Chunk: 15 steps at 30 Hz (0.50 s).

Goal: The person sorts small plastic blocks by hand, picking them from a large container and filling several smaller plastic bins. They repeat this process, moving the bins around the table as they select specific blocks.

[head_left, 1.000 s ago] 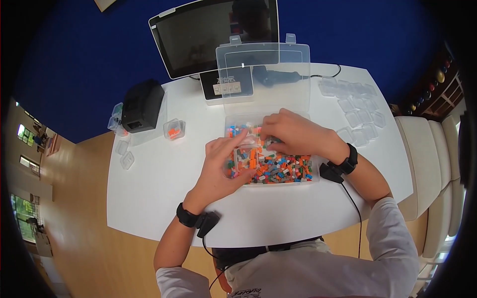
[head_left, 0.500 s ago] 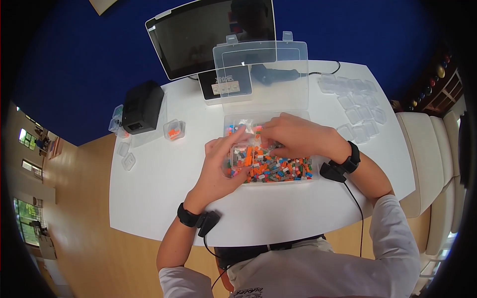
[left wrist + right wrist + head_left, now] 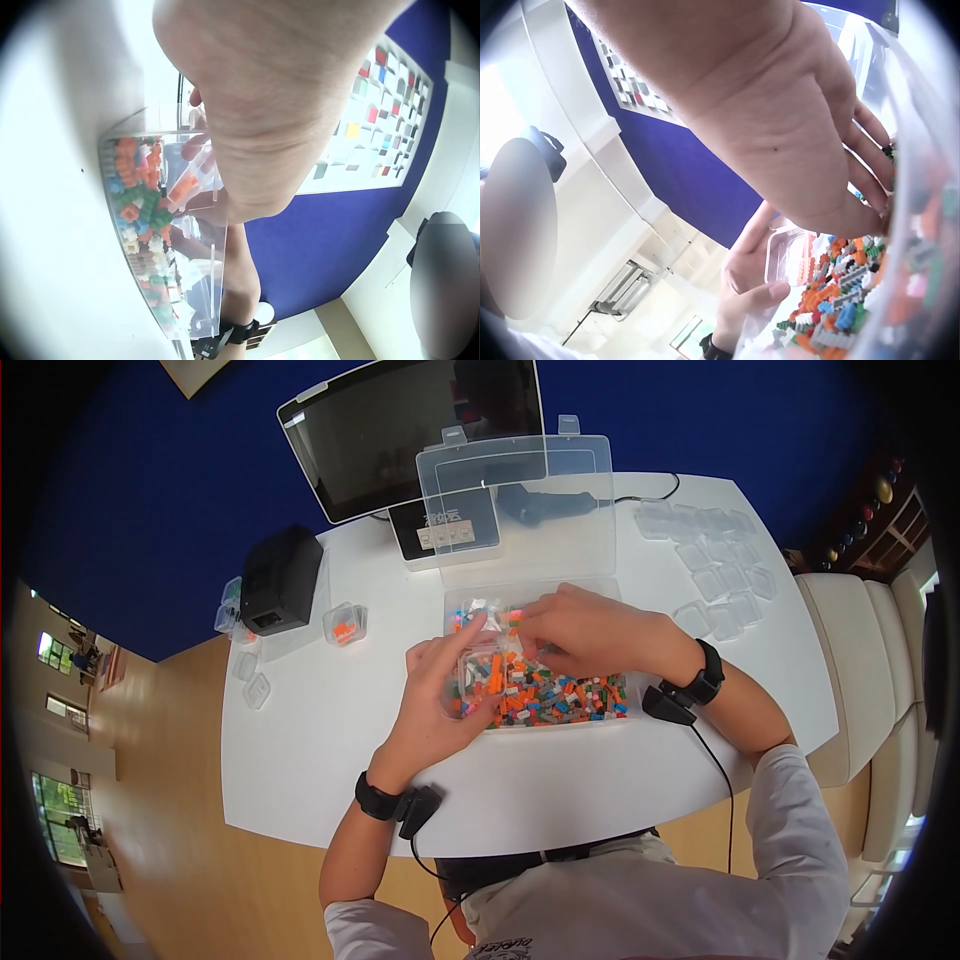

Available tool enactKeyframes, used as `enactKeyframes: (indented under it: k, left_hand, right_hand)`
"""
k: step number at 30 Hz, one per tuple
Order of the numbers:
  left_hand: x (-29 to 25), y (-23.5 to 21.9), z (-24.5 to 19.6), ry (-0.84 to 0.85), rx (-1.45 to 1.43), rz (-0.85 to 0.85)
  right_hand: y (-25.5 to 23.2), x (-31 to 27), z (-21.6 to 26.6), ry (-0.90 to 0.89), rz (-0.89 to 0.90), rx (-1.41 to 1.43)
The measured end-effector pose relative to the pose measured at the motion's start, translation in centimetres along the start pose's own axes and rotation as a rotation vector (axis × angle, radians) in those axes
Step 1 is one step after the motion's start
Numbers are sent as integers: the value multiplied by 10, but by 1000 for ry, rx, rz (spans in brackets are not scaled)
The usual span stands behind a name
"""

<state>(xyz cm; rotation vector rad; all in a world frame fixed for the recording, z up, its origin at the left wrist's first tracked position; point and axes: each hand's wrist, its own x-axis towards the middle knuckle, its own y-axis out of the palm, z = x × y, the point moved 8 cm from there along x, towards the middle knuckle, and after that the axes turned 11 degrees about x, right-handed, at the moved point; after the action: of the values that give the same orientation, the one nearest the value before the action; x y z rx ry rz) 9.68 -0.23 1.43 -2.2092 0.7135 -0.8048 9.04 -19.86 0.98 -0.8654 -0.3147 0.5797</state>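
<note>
One small clear box (image 3: 470, 682) with orange pieces (image 3: 496, 673) in it is held by the left hand (image 3: 425, 710), its thumb on the near side and its fingers on the far side, over the left part of a large clear box (image 3: 590, 723). The right hand (image 3: 595, 635) has its fingers bent down to the loose building bricks (image 3: 560, 702), thumb and fingertips close together; whether they pinch a brick, I cannot tell. The bricks, in orange, grey, blue, green, white and pink, lie in the large box, whose clear lid (image 3: 575, 550) stands raised at the far side. Each wrist bears a black strap with a small device. Behind the lid are a monitor (image 3: 400, 450) on its stand and a dark object (image 3: 545, 506), seen through the plastic. To the left on the white table (image 3: 310, 760) stand a black machine (image 3: 280, 580) and, near it, another small box (image 3: 345, 624) with orange pieces inside. To the right lies a group of small clear containers (image 3: 715, 560). Beyond the table are a blue wall (image 3: 150, 530) and pale seats (image 3: 850, 660).
</note>
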Motion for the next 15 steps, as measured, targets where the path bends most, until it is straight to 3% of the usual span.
enactKeyframes:
  k: [5, 15]
  left_hand:
    - [0, 0, 1, -9, 19, 4]
    - [0, 1, 2, -14, 33, 22]
  right_hand:
    - [-2, 0, 12, -108, -54, -144]
    - [2, 3, 16, -62, -35, -303]
